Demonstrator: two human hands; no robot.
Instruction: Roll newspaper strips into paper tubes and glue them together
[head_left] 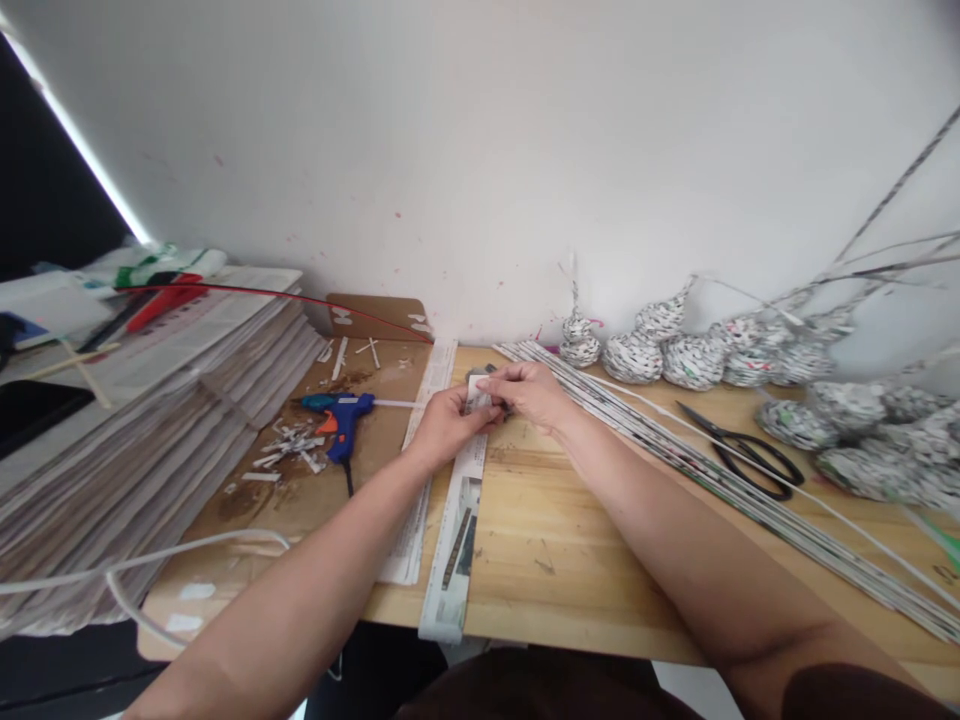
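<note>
Where it lies to the right of the glue gun (343, 424), the newspaper strip (459, 545) runs lengthwise, its near end bending over the front edge of the wooden table (570, 580). Left hand (441, 422), right of the gun: thumb and fingers pinch the strip's far end. Right hand (534, 392), farther right of the gun: bent fingers grasp the same end; the exact fold or curl between the fingertips is hidden. Step, as judged: shaping that end by finger pressure. Handling notes: newsprint probably creases easily, so pressure should be light and even from both sides; edges are best kept parallel, since a small skew at the end would likely grow along the length. The drooping end may pull the strip askew; keep it in line. A second newsprint strip (440, 368) lies between the gun and the held one; avoid catching it. Paper scraps (296, 448), just left of the gun, are best kept out of the work.
</note>
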